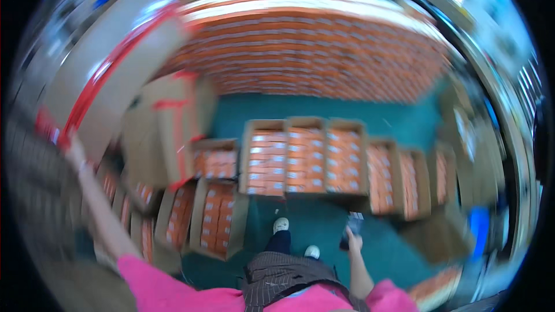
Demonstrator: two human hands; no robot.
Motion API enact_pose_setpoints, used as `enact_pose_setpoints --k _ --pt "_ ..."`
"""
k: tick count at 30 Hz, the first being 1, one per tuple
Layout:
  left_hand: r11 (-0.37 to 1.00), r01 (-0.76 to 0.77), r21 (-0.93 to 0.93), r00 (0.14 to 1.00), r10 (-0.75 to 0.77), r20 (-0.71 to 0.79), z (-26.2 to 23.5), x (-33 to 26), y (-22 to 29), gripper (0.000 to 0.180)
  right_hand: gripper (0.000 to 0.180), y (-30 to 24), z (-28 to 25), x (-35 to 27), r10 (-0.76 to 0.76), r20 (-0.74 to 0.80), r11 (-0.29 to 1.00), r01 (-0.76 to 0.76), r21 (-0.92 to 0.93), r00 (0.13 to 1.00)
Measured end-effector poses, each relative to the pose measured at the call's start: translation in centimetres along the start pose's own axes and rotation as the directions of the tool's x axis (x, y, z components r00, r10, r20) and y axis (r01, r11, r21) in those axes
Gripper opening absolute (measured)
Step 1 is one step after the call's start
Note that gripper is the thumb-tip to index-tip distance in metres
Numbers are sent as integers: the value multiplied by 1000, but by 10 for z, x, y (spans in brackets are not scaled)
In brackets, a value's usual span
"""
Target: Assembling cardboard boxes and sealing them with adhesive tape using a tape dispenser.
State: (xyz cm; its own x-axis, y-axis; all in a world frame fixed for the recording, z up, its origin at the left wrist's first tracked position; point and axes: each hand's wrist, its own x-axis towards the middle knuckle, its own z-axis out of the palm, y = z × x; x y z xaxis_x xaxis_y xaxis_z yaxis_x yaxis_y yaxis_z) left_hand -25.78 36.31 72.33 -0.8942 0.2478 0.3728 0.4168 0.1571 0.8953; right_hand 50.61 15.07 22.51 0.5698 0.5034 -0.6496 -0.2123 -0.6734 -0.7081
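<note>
Open cartons (237,225) hold orange boxes (306,162); your right hand (354,242) grips a dark device (352,225), your left hand (74,153), grip unclear, meets a taped carton (123,67).

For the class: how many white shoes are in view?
2. The left shoe is ahead, beyond the dark trouser leg; the right shoe is nearer, just past the apron. Cartons could hide others.
</note>
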Motion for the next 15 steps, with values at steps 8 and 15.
enact_pose_setpoints --k 8,15 --pt "931 364 -7 -133 59 989 289 -337 -40 29 59 8 -57 -94 167 -313 971 -210 -110 935" --pt "785 594 -177 -804 572 -164 67 -717 221 51 49 200 -133 -245 674 -561 738 -405 539 481"
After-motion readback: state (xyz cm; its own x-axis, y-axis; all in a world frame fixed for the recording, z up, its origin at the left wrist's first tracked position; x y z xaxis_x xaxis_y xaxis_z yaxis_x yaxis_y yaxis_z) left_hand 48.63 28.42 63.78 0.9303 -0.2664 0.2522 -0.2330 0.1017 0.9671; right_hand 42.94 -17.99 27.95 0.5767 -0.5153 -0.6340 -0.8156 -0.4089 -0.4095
